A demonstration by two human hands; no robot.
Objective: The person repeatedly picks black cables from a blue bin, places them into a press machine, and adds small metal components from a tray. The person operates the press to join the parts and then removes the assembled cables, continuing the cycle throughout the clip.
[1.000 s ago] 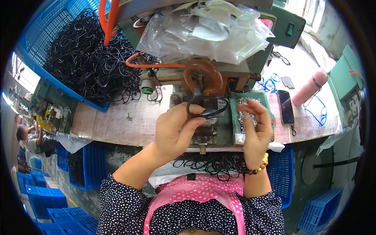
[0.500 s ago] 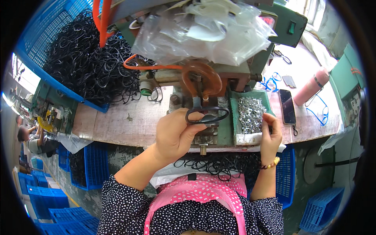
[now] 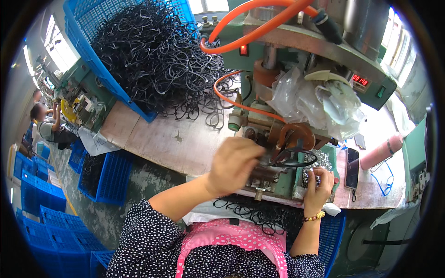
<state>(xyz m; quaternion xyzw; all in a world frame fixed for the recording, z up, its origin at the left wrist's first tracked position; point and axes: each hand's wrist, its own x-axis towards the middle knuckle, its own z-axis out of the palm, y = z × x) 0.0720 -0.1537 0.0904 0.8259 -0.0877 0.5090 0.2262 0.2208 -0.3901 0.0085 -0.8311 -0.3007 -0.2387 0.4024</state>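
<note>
Smeared by motion, my left hand (image 3: 235,163) is at the left side of the press, apart from the black loop; its fingers do not show clearly. The thin black loop (image 3: 296,163) sits at the working point of the press (image 3: 264,173), below an orange-brown curved guard (image 3: 302,134). My right hand (image 3: 320,185) is at the green tray (image 3: 299,185) of small silver metal pieces (image 3: 324,160). Its thumb and fingers are closed together among the pieces; what they hold is too small to make out. Several more black loops (image 3: 250,211) lie on my lap.
A blue crate (image 3: 83,51) heaped with black loops (image 3: 157,60) stands at the back left. Orange hoses (image 3: 259,48) and a clear plastic bag (image 3: 301,95) hang about the press. On the right lie a phone (image 3: 352,167), a pink bottle (image 3: 381,153) and blue-framed glasses (image 3: 387,185).
The view has swung left. My left hand has let go of the black loop, which stays at the press, and has moved left. My right hand remains at the tray, fingers more closed.
</note>
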